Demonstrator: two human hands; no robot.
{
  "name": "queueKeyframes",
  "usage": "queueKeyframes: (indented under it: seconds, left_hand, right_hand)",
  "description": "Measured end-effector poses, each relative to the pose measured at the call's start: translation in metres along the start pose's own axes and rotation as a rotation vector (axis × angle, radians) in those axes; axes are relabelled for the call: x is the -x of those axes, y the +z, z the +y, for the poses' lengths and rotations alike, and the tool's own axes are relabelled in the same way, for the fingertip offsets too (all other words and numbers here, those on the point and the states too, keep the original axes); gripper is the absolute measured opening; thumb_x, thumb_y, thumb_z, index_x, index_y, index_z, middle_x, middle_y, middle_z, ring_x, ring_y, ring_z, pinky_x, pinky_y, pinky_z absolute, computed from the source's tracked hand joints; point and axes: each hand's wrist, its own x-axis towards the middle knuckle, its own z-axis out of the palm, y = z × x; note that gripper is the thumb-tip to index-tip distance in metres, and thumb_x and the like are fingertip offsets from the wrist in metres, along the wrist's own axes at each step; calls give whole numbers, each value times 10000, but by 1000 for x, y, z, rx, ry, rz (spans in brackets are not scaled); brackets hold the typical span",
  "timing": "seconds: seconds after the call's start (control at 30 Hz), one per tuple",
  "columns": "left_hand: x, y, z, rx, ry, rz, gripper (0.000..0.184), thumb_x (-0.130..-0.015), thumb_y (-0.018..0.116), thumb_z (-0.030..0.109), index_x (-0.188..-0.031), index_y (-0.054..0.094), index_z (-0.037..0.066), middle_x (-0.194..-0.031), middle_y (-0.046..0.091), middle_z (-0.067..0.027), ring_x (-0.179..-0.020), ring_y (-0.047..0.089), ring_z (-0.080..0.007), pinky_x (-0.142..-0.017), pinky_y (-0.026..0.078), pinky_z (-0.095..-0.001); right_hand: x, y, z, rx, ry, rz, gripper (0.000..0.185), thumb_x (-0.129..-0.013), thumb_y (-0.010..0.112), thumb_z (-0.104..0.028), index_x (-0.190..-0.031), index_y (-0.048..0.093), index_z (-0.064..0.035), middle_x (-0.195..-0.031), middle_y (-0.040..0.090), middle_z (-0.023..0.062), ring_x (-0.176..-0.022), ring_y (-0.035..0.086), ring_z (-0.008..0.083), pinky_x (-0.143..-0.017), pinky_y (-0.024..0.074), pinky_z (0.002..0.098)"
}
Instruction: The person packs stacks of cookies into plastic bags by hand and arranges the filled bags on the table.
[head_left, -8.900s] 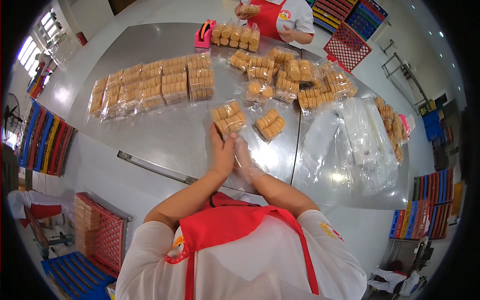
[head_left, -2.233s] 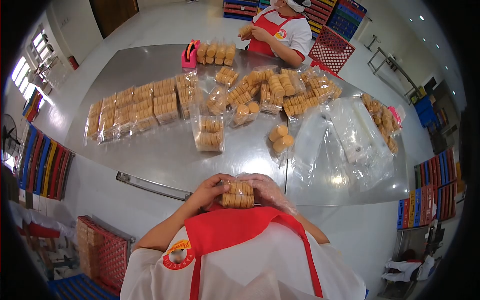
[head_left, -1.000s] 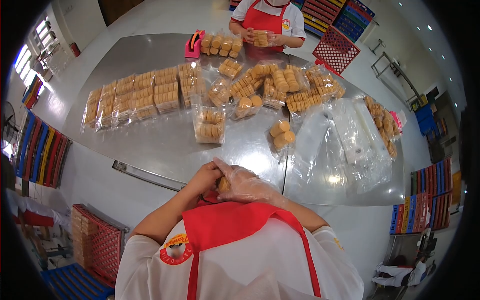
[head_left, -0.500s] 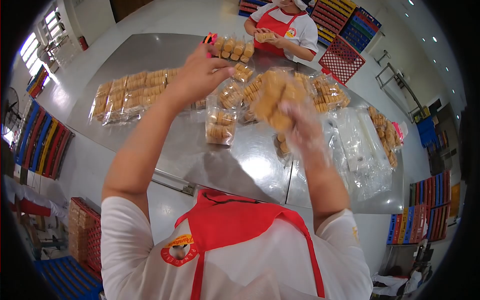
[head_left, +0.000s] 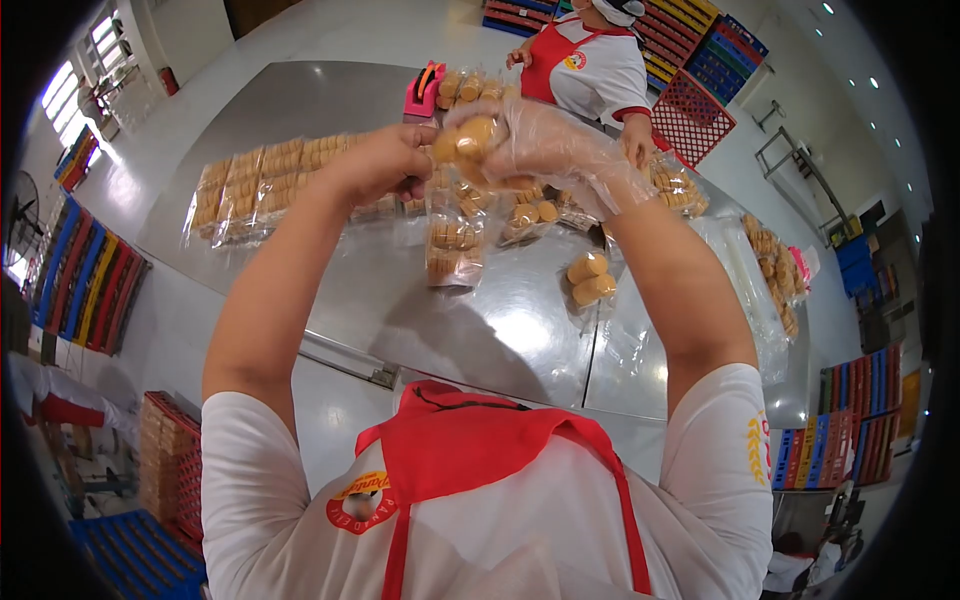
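My right hand point(head_left: 545, 145), in a clear plastic glove, is wrapped round a bag of round biscuits point(head_left: 465, 142) over the far middle of the steel table. Just left of that bag is my left hand point(head_left: 385, 165), bare, its fingers curled together; whether they pinch anything is too small to tell. The pink tape dispenser point(head_left: 424, 92) stands right behind my hands, next to upright biscuit bags point(head_left: 466, 87). Below my hands a filled bag point(head_left: 454, 250) stands on the table. To its right lies a bag with two short biscuit stacks point(head_left: 590, 279).
Rows of packed biscuits point(head_left: 240, 195) stand on the table's left point(head_left: 370, 280). Empty clear bags point(head_left: 745, 290) and more biscuits point(head_left: 768, 265) lie on the right. A co-worker point(head_left: 590, 65) in a red apron reaches to the table's far right. A red crate point(head_left: 692, 117) stands behind.
The biscuit bag in my right hand has moved left and away, up to my left hand. My left fingers have curled. The co-worker has let go of their bag and reached down to the table.
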Motion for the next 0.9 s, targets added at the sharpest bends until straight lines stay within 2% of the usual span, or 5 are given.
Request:
queueKeyframes:
  seconds: [0.17,0.4,0.57,0.77,0.9]
  left_hand:
    - [26,44,12,-92,91,53,629,-763,516,-8,-1392,502,19,-694,572,-44,-566,539,-111,-538,461,-264]
    - [49,86,6,-153,308,171,600,-767,527,-26,-1367,522,8,-1292,549,-121,-720,617,-134,-614,508,-259]
    - [70,116,-32,-346,588,239,619,-757,532,-70,-1372,516,4,-1424,465,-165,-1067,617,-219,-817,528,-292]
    - [91,164,-121,-603,949,314,613,-755,531,-106,-1363,489,-36,-1379,510,-222,-1158,594,-391,-895,540,-367]
    - [86,173,-179,-662,966,139,606,-746,553,-111,-1345,496,-46,-1362,525,-221,-1165,594,-393,-892,547,-402]
  right_hand:
    - [-2,15,-13,799,112,-217,581,-598,741,-231,-1168,690,-132,-912,725,127,-839,683,312,-751,521,391]
    - [0,54,34,315,12,-227,391,-689,723,-173,-1074,721,-108,-955,720,123,-856,681,244,-743,519,366]
    - [6,100,90,-163,-3,-187,289,-771,732,-280,-1005,717,-110,-868,703,57,-803,665,146,-678,516,319]
    - [37,168,112,993,-539,462,382,-835,550,-166,-1212,599,-139,-1208,615,96,-1078,614,297,-794,522,448]
    - [36,202,142,1031,-188,413,511,-828,562,-209,-1329,536,-111,-1325,534,116,-1227,502,356,-911,467,487]
